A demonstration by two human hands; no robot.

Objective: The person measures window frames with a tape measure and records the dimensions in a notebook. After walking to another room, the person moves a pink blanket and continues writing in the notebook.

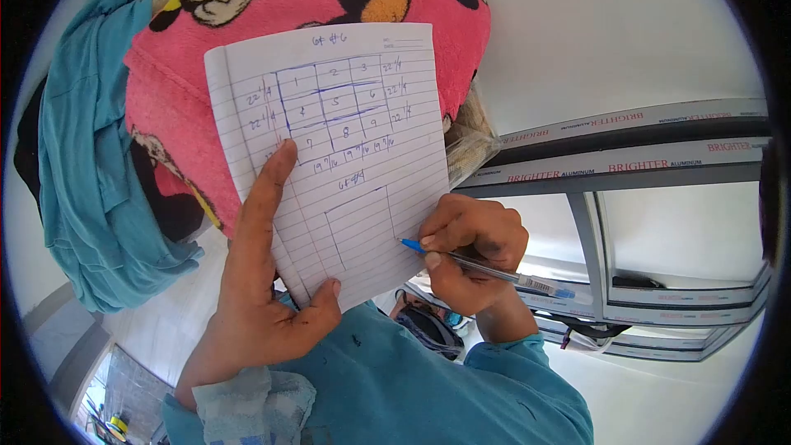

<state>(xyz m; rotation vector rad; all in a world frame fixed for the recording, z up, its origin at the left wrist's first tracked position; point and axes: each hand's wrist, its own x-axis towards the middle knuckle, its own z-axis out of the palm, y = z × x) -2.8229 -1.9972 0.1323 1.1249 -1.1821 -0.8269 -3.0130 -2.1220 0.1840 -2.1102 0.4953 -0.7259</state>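
Observation:
A lined notebook [362, 222] is held up in front of me, tilted, with a hand-drawn grid numbered 1 to 9 and fractions written around it. Lower on the page is a second, partly drawn rectangle in blue ink. My left hand [264, 280] grips the notebook's left and bottom edge, thumb and index finger lying on the page. In a pinch, my right hand [474, 247] holds a clear ballpoint pen [494, 269] with a blue tip. That tip is at the right line of the lower rectangle. The notebook's back is hidden.
Behind the notebook is a pink cartoon-print blanket [313, 0] over a bulky pile. Teal cloth [91, 156] hangs at the left. At the right are aluminium frames [589, 247] with printed protective tape. A bag-like dark item [432, 330] lies below.

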